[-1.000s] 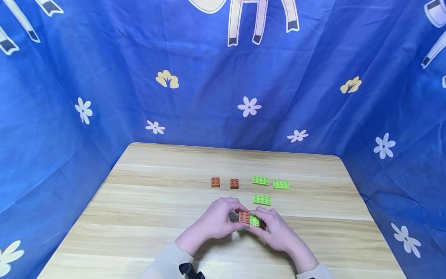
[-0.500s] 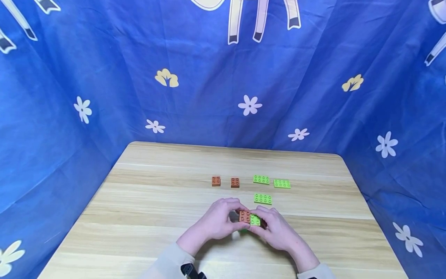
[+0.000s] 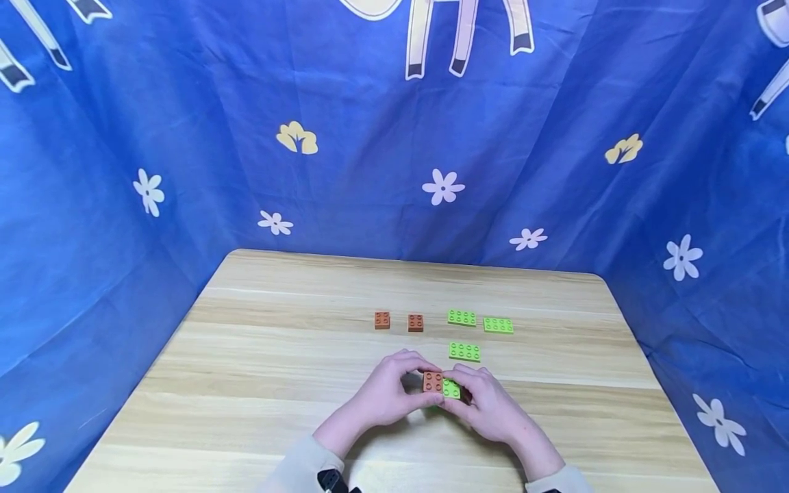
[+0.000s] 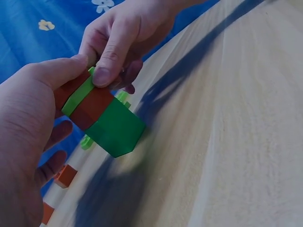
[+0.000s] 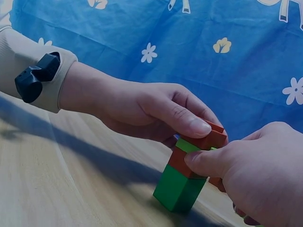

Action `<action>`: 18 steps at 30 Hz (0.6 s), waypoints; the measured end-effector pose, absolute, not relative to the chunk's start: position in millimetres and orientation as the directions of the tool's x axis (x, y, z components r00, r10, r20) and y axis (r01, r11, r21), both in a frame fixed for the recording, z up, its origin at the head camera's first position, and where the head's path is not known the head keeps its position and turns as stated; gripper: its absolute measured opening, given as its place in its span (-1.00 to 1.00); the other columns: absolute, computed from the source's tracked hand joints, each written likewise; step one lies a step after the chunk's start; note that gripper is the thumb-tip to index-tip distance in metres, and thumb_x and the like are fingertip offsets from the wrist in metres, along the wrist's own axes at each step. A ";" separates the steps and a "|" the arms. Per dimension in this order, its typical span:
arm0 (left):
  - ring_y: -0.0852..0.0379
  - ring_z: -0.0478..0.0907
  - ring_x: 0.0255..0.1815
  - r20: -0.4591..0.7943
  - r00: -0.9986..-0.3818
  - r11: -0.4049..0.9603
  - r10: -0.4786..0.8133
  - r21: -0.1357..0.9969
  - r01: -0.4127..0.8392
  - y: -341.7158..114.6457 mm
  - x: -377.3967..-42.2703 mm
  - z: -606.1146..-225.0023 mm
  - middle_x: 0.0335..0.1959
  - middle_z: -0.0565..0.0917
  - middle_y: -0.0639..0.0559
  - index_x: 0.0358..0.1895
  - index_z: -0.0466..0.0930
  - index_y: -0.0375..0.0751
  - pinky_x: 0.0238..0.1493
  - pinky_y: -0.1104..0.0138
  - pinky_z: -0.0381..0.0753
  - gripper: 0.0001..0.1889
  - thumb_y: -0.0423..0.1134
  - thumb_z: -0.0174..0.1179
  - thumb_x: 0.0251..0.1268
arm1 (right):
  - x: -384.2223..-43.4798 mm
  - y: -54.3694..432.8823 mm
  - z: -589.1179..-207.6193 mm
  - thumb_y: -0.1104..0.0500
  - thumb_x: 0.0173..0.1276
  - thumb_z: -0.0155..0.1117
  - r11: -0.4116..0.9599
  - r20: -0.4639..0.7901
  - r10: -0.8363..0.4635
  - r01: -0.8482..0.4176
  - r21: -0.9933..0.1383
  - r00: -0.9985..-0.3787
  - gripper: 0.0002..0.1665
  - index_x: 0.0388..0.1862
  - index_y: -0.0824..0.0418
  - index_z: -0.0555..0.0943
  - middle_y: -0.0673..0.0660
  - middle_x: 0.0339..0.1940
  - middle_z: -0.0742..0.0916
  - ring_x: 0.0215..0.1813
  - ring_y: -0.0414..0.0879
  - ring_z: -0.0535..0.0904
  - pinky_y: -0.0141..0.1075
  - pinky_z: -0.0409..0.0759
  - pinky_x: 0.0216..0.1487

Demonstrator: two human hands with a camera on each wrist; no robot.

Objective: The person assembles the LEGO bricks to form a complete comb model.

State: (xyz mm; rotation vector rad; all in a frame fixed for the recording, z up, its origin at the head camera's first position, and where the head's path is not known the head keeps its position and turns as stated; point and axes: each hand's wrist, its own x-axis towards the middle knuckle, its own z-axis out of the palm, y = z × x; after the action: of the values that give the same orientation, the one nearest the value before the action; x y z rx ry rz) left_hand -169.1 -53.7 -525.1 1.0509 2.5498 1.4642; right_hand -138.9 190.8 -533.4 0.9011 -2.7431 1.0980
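Near the middle of the counter (image 3: pixel 259 376), a little right of centre, both hands meet at a small tower (image 5: pixel 182 163) of bricks. From the bottom up it shows a dark green block (image 5: pixel 177 189), a brown brick (image 5: pixel 178 161), a lime layer (image 5: pixel 186 145) and a top brick (image 3: pixel 433 382), also brown. That last one covers the left part of the lime layer, leaving studs bare at its right end. Whether the tower's base touches the counter is hard to tell.

The left hand (image 3: pixel 388 392) pinches the top brick between thumb and fingers. The right hand (image 3: pixel 483 405) grips the tower from the right, its thumb on the near side against the lime layer and the brown below.

Beyond the hands lie loose pieces, studs up. Toward the far left of the tower are a left brick (image 3: pixel 382 320) and a right brick (image 3: pixel 416 323), both brown and set apart. Farther right are three lime plates: a far plate (image 3: pixel 461 318), a right plate (image 3: pixel 498 325) just beside it, and a near plate (image 3: pixel 464 352) closest to the hands.

Behind the counter hangs a blue curtain (image 3: pixel 364 171) with white flowers. Pale sleeves (image 3: pixel 296 465) reach the wrists.
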 end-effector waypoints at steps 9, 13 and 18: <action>0.30 0.61 0.02 0.289 -0.790 0.309 0.541 0.805 0.506 -51.3 -170.4 -527.4 -0.11 0.71 0.42 0.04 0.81 0.11 0.22 0.19 0.55 -0.59 0.09 0.60 0.14 | -138.4 190.0 -533.0 -0.24 0.52 0.32 0.574 0.253 -0.504 -0.538 -0.617 -0.826 -0.53 0.29 -0.12 0.69 -0.38 -0.25 0.59 -0.30 -0.35 0.45 -0.23 0.53 -0.05; 0.29 0.61 -0.02 0.284 -0.803 0.308 0.524 0.816 0.489 -50.4 -170.3 -527.3 -0.17 0.70 0.42 0.00 0.83 0.11 0.18 0.17 0.57 -0.60 0.08 0.63 0.11 | -138.2 190.0 -533.1 -0.25 0.52 0.31 0.576 0.246 -0.500 -0.531 -0.621 -0.830 -0.52 0.30 -0.14 0.68 -0.38 -0.24 0.59 -0.28 -0.34 0.46 -0.22 0.54 -0.03; 0.27 0.61 -0.02 0.270 -0.805 0.289 0.528 0.834 0.469 -49.9 -169.6 -528.7 -0.18 0.69 0.40 0.02 0.82 0.09 0.19 0.14 0.57 -0.61 0.07 0.61 0.13 | -138.5 190.4 -533.3 -0.26 0.51 0.32 0.579 0.239 -0.492 -0.519 -0.628 -0.837 -0.50 0.32 -0.15 0.68 -0.39 -0.21 0.60 -0.23 -0.34 0.49 -0.21 0.55 -0.01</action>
State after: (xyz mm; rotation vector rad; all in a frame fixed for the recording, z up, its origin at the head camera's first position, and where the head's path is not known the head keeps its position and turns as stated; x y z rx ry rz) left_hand -169.6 -49.9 -528.7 0.9586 2.4752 1.5700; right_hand -138.5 190.4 -533.3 0.8835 -2.7576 1.1167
